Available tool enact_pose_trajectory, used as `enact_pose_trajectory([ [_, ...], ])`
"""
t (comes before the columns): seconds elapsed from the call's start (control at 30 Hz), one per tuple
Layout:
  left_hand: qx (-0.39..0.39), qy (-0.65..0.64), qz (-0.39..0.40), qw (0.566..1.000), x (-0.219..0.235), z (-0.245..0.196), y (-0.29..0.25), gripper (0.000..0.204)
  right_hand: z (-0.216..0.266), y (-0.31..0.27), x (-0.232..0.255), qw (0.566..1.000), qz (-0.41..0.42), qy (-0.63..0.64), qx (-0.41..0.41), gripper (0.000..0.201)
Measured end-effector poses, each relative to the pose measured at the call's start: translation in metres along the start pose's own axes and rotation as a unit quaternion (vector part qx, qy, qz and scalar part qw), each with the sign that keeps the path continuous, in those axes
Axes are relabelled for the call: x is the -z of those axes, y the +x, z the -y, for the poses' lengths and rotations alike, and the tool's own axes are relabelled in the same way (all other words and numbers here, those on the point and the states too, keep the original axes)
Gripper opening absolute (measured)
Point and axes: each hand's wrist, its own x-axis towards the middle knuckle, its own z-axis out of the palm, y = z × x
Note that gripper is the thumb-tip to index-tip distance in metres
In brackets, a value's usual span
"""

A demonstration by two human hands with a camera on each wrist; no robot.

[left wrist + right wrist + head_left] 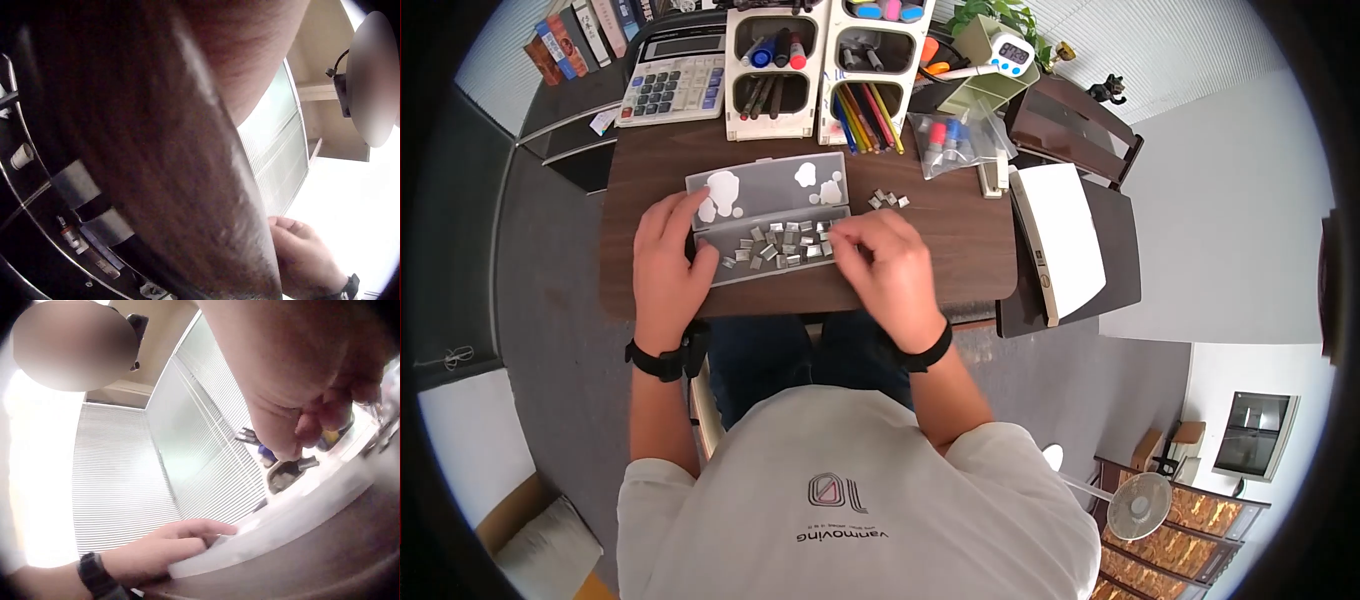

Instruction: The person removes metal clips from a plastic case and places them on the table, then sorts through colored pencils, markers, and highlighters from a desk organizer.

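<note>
An open, hinged grey plastic case (pixel 770 205) lies on the wooden table, white patches on its lid and many small silvery metal pieces (pixel 785 240) in its lower half. At the case's left end rests my left hand (pixel 670 265), fingers extended along the edge and thumb by the near corner. My right hand (pixel 892 275) is over the case's right end, thumb and index finger close together; whether a piece is between them cannot be told. In the right wrist view the fingers of my right hand (pixel 306 394) are bent. Several similar pieces (pixel 888 200) lie on the table right of the lid.
Behind the case stand a calculator (pixel 672 88), white organizers (pixel 770 100) with pens and pencils, and a clear bag (pixel 960 140) of bottles. A green holder with a timer (pixel 1010 55) is at the back right; a white box (pixel 1060 240) stands beyond the table's right edge.
</note>
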Motion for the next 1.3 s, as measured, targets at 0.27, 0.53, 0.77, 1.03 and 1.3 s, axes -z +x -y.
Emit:
enact_pose_trajectory([
  [0.27, -0.001, -0.002, 0.002, 1.000, -0.001, 0.003, -0.003, 0.054, 0.033, 0.008, -0.021, 0.988, 0.069, 0.049, 0.133, 0.010],
  [0.53, 0.015, -0.010, 0.034, 0.999, 0.001, 0.001, -0.002, 0.056, -0.052, 0.008, 0.029, 0.995, -0.047, -0.071, -0.051, 0.017],
  [0.77, -0.001, 0.009, 0.016, 1.000, -0.002, 0.000, -0.001, 0.056, -0.065, -0.009, 0.031, 0.998, -0.030, -0.048, -0.034, 0.016],
  [1.03, 0.006, 0.007, 0.018, 1.000, -0.001, -0.002, -0.001, 0.055, -0.036, -0.015, 0.027, 0.999, 0.007, 0.035, -0.039, 0.012],
  [1.3, -0.003, 0.009, 0.019, 1.000, -0.002, -0.001, -0.001, 0.055, -0.012, 0.002, -0.004, 0.993, -0.011, 0.072, 0.098, 0.014],
])
